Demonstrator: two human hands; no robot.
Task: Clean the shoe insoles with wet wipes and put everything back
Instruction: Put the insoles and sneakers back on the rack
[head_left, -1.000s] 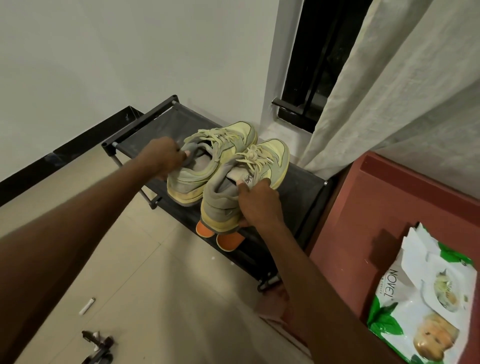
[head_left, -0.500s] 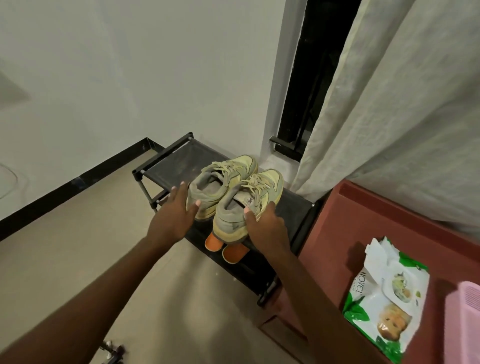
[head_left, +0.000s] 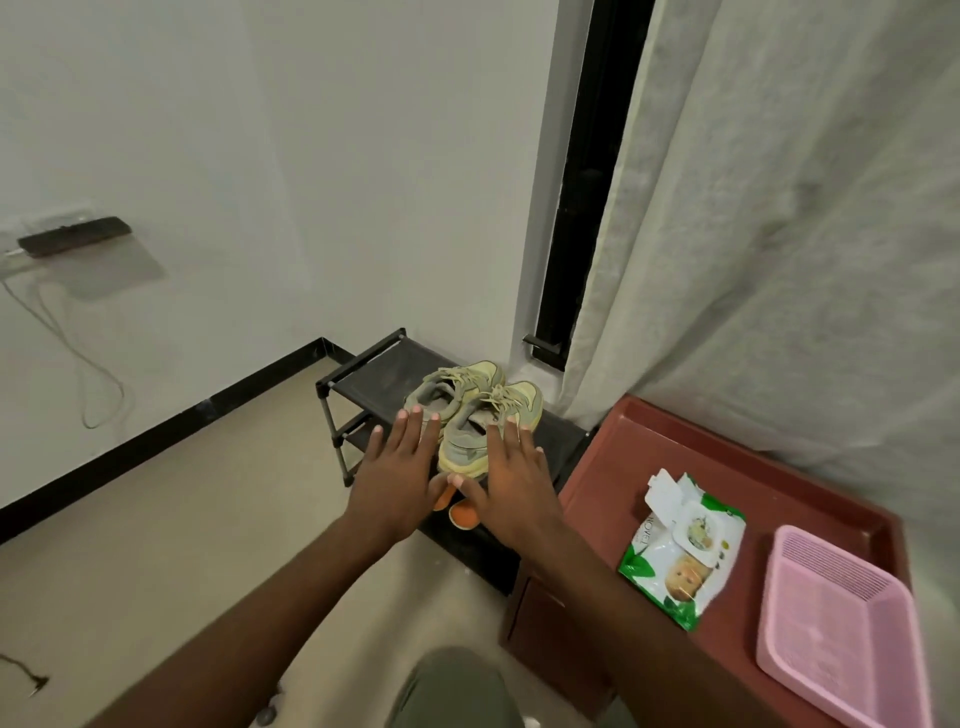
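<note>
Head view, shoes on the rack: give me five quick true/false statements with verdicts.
1. Both sneakers sit on the top shelf of the black shoe rack. True.
2. The left hand grips a sneaker by its heel. False: its fingers are straight and spread, holding nothing.
3. The right hand is flat and open. True.
4. The wet wipes pack lies inside the pink basket. False: it lies on the red cabinet top, beside the basket.
5. The pack's flap is closed. False: it stands lifted open.
</note>
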